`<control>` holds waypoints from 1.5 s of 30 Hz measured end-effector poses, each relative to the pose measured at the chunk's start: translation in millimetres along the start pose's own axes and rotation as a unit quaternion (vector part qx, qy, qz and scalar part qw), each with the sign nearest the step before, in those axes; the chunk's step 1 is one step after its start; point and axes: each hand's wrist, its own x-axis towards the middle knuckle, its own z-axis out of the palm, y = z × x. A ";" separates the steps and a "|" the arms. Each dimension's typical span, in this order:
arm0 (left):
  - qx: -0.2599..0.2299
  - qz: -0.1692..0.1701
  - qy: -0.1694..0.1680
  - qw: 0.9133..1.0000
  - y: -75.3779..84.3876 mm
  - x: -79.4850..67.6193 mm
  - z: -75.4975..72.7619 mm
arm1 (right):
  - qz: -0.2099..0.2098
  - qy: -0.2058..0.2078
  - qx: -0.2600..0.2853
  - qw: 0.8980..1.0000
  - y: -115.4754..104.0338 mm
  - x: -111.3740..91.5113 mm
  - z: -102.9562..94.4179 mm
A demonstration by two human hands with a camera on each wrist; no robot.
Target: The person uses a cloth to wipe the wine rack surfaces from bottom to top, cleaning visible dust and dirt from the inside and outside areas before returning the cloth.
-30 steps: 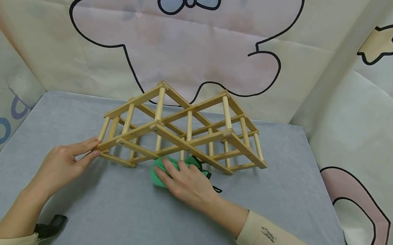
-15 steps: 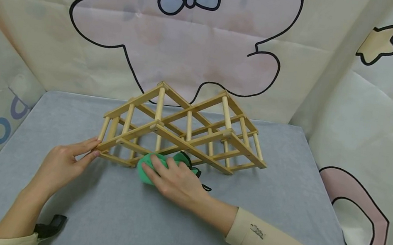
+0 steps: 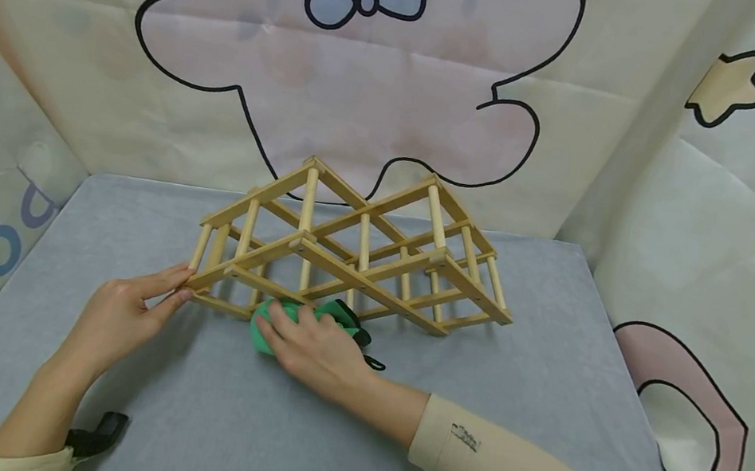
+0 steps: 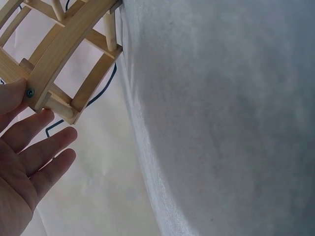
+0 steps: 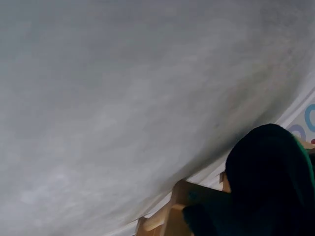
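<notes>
A folding wooden lattice rack (image 3: 365, 243), made of flat slats and round dowels, stands across the back of the table in the head view. Its lower left corner is pinched by my left hand (image 3: 120, 316); in the left wrist view the thumb lies on the slat (image 4: 66, 51) and the other fingers spread below. My right hand (image 3: 310, 351) grips a bunched green cloth (image 3: 260, 332) with black trim and a black loop, at the rack's lower front slats. In the right wrist view the cloth (image 5: 268, 172) is a dark shape; the right fingers are hidden there.
A grey-blue cloth covers the table (image 3: 289, 448). Behind it hangs a printed backdrop (image 3: 397, 93), with side sheets at left and right. A black strap (image 3: 97, 434) sits at the left wrist.
My right hand has slid the green cloth leftward along the rack's front lower edge, toward its left end. The left hand and the rack have stayed in place.
</notes>
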 end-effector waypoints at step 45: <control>0.023 0.033 0.015 0.999 -2.1 -1.3 1.7 | 0.066 0.112 0.022 0.991 -7.6 46.3 -34.4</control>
